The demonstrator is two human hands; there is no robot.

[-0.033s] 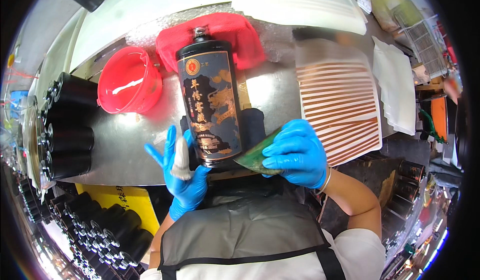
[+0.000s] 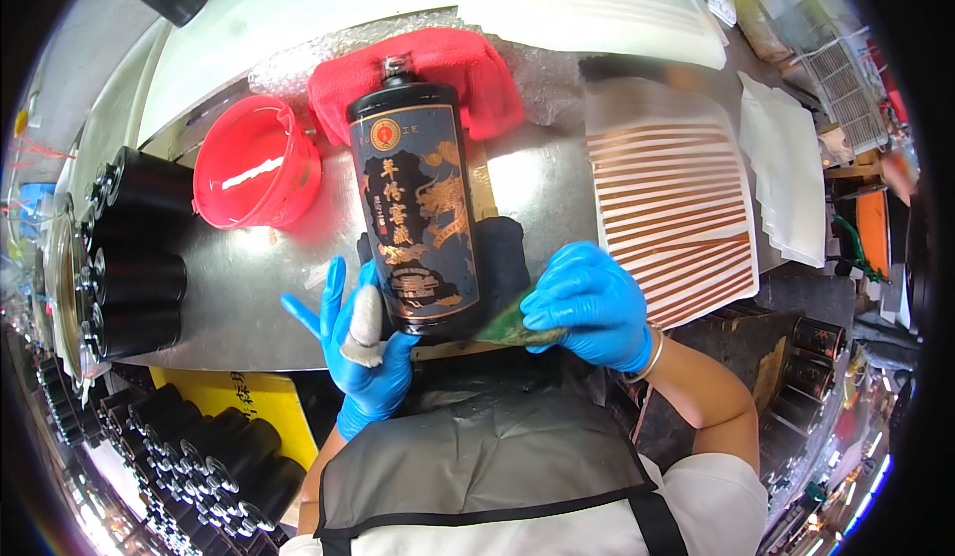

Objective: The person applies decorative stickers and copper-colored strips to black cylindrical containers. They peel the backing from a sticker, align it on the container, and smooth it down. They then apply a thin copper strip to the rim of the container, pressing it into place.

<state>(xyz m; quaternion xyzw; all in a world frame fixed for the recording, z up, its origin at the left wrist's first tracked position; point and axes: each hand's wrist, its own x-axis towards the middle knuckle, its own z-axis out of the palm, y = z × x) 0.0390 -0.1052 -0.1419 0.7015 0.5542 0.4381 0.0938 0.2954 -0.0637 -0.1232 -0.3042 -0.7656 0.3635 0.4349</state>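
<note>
A black bottle [image 2: 415,208] with a dark label, gold dragon artwork and gold lettering lies on the work surface, its neck on a folded red towel [image 2: 487,79]. At its lower left corner, my left hand [image 2: 373,357] in a blue glove holds it between thumb and forefinger; the other fingers spread away. A whitish cloth cover [image 2: 365,327] sits on one of those fingers. My gloved right hand [image 2: 592,307] pinches a thin green scraper [image 2: 512,325], blurred, beside the bottle's lower right corner. Whether the scraper touches the bottle, I cannot tell.
Left of the towel stands a red bucket [image 2: 254,163]. Several black bottles [image 2: 139,278] lie along the left edge, with more [image 2: 214,452] below. A sheet of brown strips [image 2: 676,213] lies at right, beside white sheets [image 2: 783,168]. Bubble wrap [image 2: 318,49] lies behind the towel.
The scraper has tilted and shows narrower and lower beside the bottle. My left fingers have shifted slightly left, and the cloth-covered finger has moved a little. The bottle has barely moved.
</note>
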